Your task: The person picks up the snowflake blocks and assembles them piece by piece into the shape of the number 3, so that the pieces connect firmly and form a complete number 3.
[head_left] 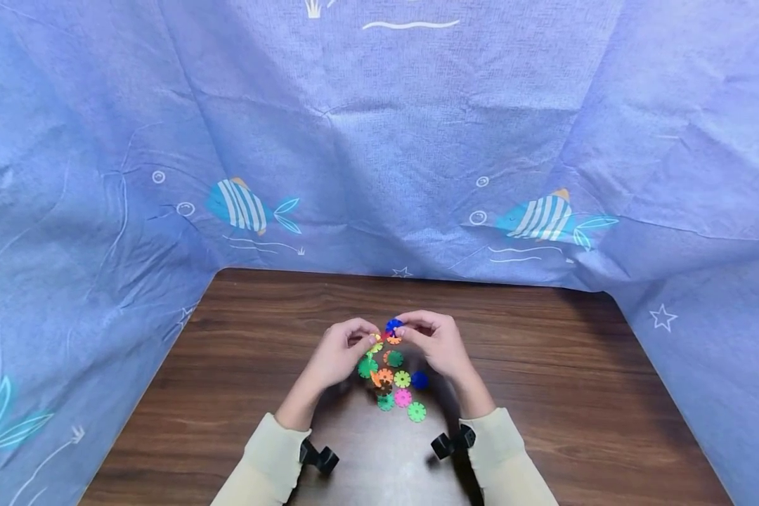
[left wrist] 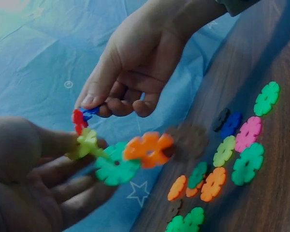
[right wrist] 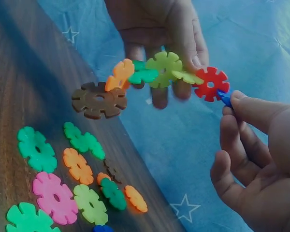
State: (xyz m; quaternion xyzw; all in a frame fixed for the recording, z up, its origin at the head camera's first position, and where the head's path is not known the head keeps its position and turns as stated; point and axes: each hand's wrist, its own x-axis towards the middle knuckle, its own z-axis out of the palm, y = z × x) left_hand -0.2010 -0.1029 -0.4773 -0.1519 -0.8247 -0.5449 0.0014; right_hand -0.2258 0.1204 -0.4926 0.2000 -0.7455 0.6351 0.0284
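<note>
A chain of notched plastic flower discs hangs between both hands above the table. In the right wrist view it runs from a brown disc (right wrist: 99, 100) through an orange disc (right wrist: 121, 75), a green disc (right wrist: 142, 73) and two yellow-green discs (right wrist: 164, 70) to a red disc (right wrist: 211, 84). My left hand (head_left: 336, 353) pinches the chain at its yellow-green part, thumb on top. Between thumb and forefinger, my right hand (head_left: 439, 344) holds a blue disc (right wrist: 224, 98), whose edge meets the red disc's rim. The right hand's other fingers are loosely curled.
Loose discs lie on the brown wooden table (head_left: 228, 393) below the hands, among them a pink disc (right wrist: 55, 198), an orange disc (right wrist: 78, 166) and several green ones. A blue cloth (head_left: 379, 140) with fish prints hangs around the table's back and sides.
</note>
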